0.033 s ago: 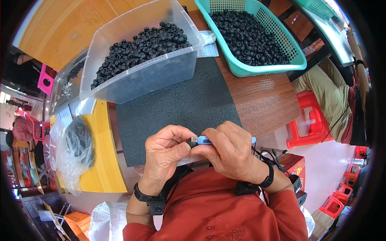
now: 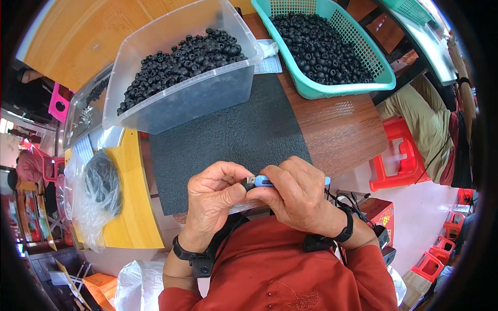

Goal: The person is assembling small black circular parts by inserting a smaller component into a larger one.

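Note:
My left hand [image 2: 213,194] is closed, pinching a small black round part [image 2: 246,184] between thumb and index finger. It looks like the hollow black pieces in the bins, though fingertips cover most of it. My right hand [image 2: 296,194] is wrapped round a slim light-blue utility knife [image 2: 263,181]. The knife's short metal end meets the black part, and its blue tail sticks out past the right fingers. Whether the blade edge is out I cannot tell. Both hands are close together in front of my red shirt, over the near edge of the dark mat [image 2: 228,140].
A translucent plastic bin [image 2: 202,88] of black parts stands on the mat's far left. At the far right is a turquoise basket [image 2: 316,92] with more. A plastic bag [image 2: 101,186] lies on the yellow table at left. Someone sits near a red stool [image 2: 402,155] at right.

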The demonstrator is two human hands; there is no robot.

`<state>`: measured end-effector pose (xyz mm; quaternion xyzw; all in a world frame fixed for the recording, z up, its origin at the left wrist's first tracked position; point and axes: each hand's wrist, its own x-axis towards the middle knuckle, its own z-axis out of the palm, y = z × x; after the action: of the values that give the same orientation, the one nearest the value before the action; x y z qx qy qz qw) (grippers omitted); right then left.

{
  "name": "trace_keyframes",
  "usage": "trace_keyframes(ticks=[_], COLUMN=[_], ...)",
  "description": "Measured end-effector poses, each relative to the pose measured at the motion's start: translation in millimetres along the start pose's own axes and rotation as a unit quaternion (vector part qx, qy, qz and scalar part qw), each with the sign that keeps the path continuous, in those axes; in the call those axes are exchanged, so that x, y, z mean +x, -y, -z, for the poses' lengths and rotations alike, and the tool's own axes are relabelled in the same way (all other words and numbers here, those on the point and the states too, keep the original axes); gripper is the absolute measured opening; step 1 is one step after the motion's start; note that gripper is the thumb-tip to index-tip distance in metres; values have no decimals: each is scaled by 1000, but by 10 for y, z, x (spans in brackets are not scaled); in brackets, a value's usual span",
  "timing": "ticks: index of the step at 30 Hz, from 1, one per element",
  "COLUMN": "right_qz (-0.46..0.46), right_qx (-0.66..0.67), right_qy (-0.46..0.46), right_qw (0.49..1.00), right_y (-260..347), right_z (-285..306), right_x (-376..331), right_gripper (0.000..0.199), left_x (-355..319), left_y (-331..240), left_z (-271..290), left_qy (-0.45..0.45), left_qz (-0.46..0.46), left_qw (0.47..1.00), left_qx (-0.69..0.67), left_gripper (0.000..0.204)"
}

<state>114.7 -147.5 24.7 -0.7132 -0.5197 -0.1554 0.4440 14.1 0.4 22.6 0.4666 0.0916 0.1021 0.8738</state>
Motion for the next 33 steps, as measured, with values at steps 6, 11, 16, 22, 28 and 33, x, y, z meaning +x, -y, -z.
trace_keyframes(ticks=[6,11,16,22,28,33], right_qz=[21,25,33,33,-6,-47], right_qx=[-19,-28,-29,-44,5,12], right_qy=[-3,1,2,17,-46,-39], right_qw=[1000,999,999,998,999,998], right_y=[-50,-58,-87,-54,-153,-233], right_z=[-3,-3,-17,-15,-55,-27], right_x=[1,-16,-34,-69,-202,-230], right_gripper=[29,27,25,27,27,28], left_x=[58,65,64,54,99,171], left_y=[32,61,67,98,100,94], left_z=[-3,8,10,35,-29,-65], left_qy=[-11,-19,-25,-25,-9,1], left_qz=[28,26,35,53,17,-5], left_qw=[999,999,999,998,1000,1000], left_qx=[-12,-2,-6,-30,-22,-3], left_gripper=[25,21,21,25,24,23])
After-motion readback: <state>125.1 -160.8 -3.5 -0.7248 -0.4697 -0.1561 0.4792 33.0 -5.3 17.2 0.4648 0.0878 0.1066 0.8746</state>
